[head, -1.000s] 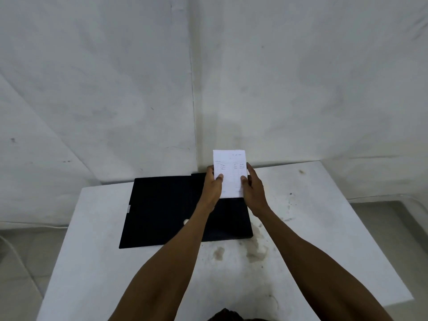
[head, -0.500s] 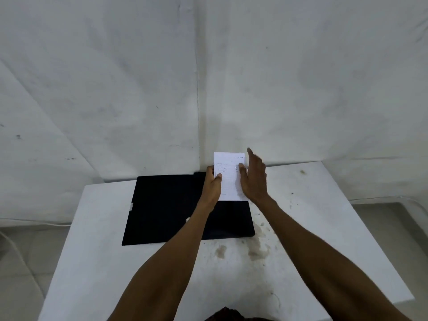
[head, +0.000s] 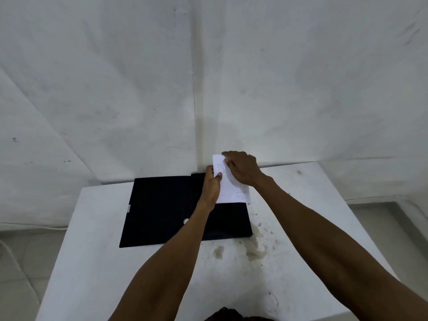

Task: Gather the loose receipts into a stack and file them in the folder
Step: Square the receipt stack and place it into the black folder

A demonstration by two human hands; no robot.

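Receipts (head: 232, 191) up in one white stack, held over the far right part of the black folder (head: 166, 209), which lies flat on the white table (head: 92, 262). My left hand (head: 211, 187) pinches the stack's left edge, thumb on the front. My right hand (head: 244, 170) curls its fingers over the top edge.

White receipts (head: 234, 191): a thin stack of faintly printed slips, long edge toward 12 o'clock, over the 1 o'clock corner of the folder (head: 162, 209). The folder is black and lies flat, with a white round snap near its middle and a small pale label at its 9 o'clock edge.
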